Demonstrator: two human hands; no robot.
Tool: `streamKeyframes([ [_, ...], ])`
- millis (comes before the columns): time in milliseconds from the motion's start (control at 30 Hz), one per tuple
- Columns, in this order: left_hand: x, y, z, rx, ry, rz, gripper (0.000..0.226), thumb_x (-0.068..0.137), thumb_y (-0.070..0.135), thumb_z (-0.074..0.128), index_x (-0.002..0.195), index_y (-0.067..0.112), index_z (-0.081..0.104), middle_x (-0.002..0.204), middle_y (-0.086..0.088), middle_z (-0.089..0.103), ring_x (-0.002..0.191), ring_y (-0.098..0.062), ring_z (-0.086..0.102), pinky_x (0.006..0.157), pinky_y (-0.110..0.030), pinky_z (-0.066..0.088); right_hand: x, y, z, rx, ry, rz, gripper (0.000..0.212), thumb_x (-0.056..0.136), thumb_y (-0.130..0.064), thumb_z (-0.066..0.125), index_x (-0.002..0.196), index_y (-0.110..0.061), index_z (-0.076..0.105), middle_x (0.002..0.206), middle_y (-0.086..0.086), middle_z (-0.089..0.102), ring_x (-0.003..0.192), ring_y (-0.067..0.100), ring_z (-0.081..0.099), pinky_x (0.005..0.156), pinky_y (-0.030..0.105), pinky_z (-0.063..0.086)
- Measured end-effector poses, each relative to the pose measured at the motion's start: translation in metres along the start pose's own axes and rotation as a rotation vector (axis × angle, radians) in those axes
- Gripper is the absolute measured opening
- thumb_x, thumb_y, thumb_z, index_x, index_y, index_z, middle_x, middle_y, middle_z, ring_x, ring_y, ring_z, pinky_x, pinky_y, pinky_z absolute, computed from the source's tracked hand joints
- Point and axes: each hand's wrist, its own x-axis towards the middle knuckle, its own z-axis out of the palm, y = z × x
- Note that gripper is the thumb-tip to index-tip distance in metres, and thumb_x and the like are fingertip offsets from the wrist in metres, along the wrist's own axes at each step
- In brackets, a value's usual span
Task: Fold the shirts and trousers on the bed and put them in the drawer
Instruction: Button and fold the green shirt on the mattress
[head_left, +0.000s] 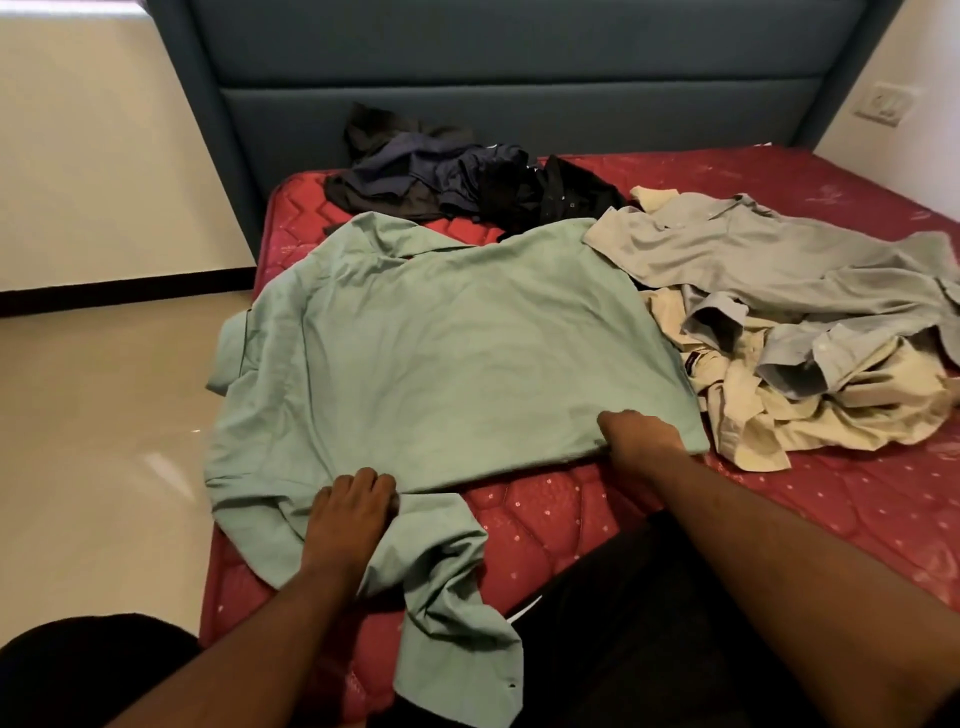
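Both my hands grasp the green shirt (441, 353), spread back-up on the bed (831, 519): left hand (353, 512) at the sleeve, right hand (641, 441) pinching the hem. Grey shirt (779, 260), cream shirt (810, 410) and dark clothes (457, 176) crowd beyond.

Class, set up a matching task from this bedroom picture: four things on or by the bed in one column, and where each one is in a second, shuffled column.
Things
1. green shirt
2. dark clothes pile
3. grey shirt
4. wall socket

Places
A. against the headboard
B. on the wall, upper right
C. spread flat under both hands
D. on top of a cream garment, right side of the mattress

Pairs: 1-C, 2-A, 3-D, 4-B
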Motion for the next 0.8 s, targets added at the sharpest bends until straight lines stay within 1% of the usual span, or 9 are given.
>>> streamKeyframes([
  [133, 0.028, -0.002, -0.027, -0.220, -0.006, -0.177, 0.009, 0.091, 0.028, 0.054, 0.091, 0.018, 0.053, 0.084, -0.005, 0.061, 0.076, -0.034, 0.062, 0.060, -0.037, 0.043, 0.016, 0.004, -0.015, 0.179, 0.165, 0.057, 0.018, 0.091, -0.012, 0.044, 0.108, -0.012, 0.048, 0.112, 0.017, 0.051, 0.101, 0.040, 0.057, 0.079, 0.041, 0.044],
  [233, 0.077, -0.010, -0.045, -0.257, 0.078, -0.172, 0.012, 0.099, 0.024, 0.045, 0.104, 0.015, 0.052, 0.100, -0.012, 0.059, 0.088, -0.038, 0.062, 0.071, -0.044, 0.044, 0.052, 0.005, -0.031, 0.203, 0.229, 0.116, 0.021, 0.093, -0.011, 0.043, 0.112, -0.009, 0.053, 0.115, 0.019, 0.048, 0.104, 0.043, 0.057, 0.084, 0.044, 0.046],
  [333, 0.138, -0.024, -0.059, -0.186, 0.076, -0.078, 0.022, 0.101, 0.030, 0.041, 0.111, 0.014, 0.051, 0.109, -0.014, 0.056, 0.090, -0.040, 0.061, 0.074, -0.048, 0.046, 0.097, 0.013, -0.050, 0.184, 0.274, 0.143, 0.026, 0.096, -0.011, 0.039, 0.117, -0.007, 0.054, 0.120, 0.022, 0.051, 0.111, 0.044, 0.055, 0.090, 0.045, 0.046],
  [433, 0.201, -0.044, -0.059, -0.074, -0.026, 0.020, 0.022, 0.101, 0.033, 0.042, 0.113, 0.016, 0.051, 0.113, -0.013, 0.056, 0.091, -0.038, 0.062, 0.075, -0.046, 0.048, 0.149, 0.017, -0.056, 0.139, 0.249, 0.148, 0.029, 0.097, -0.013, 0.039, 0.121, -0.006, 0.053, 0.124, 0.023, 0.052, 0.115, 0.044, 0.054, 0.094, 0.045, 0.045],
  [500, 0.236, -0.053, -0.048, -0.037, -0.152, 0.018, 0.026, 0.100, 0.037, 0.042, 0.119, 0.020, 0.051, 0.120, -0.011, 0.056, 0.100, -0.034, 0.060, 0.084, -0.046, 0.048, 0.176, 0.014, -0.049, 0.156, 0.178, 0.160, 0.031, 0.097, -0.015, 0.040, 0.126, -0.009, 0.049, 0.128, 0.023, 0.049, 0.116, 0.044, 0.053, 0.096, 0.046, 0.044],
  [567, 0.249, -0.059, -0.040, -0.061, -0.258, -0.041, 0.044, 0.098, 0.049, 0.042, 0.133, 0.024, 0.048, 0.133, -0.010, 0.053, 0.115, -0.033, 0.056, 0.096, -0.046, 0.044, 0.179, 0.001, -0.042, 0.151, 0.102, 0.180, 0.042, 0.097, -0.016, 0.040, 0.139, -0.017, 0.037, 0.137, 0.019, 0.039, 0.116, 0.045, 0.053, 0.095, 0.048, 0.044],
  [600, 0.247, -0.062, -0.040, -0.080, -0.240, -0.047, 0.053, 0.096, 0.057, 0.039, 0.138, 0.025, 0.046, 0.137, -0.008, 0.053, 0.121, -0.031, 0.053, 0.100, -0.047, 0.040, 0.172, -0.011, -0.039, 0.136, 0.100, 0.160, 0.048, 0.098, -0.018, 0.040, 0.145, -0.022, 0.029, 0.143, 0.016, 0.033, 0.116, 0.044, 0.053, 0.094, 0.049, 0.044],
  [700, 0.211, -0.076, -0.048, -0.183, -0.065, -0.036, 0.073, 0.088, 0.071, 0.023, 0.135, 0.025, 0.053, 0.132, -0.005, 0.061, 0.119, -0.029, 0.057, 0.102, -0.054, 0.039, 0.129, -0.058, -0.026, 0.156, 0.151, -0.165, 0.054, 0.100, -0.038, 0.040, 0.150, -0.037, 0.019, 0.158, 0.008, 0.018, 0.118, 0.036, 0.053, 0.094, 0.045, 0.046],
  [800, 0.162, -0.100, -0.053, -0.198, 0.010, -0.088, 0.066, 0.087, 0.065, 0.029, 0.131, 0.026, 0.058, 0.128, -0.003, 0.063, 0.117, -0.027, 0.060, 0.104, -0.058, 0.034, 0.068, -0.105, -0.006, 0.139, 0.154, -0.798, 0.058, 0.095, -0.044, 0.046, 0.148, -0.045, 0.022, 0.162, 0.002, 0.015, 0.115, 0.030, 0.060, 0.085, 0.037, 0.053],
])
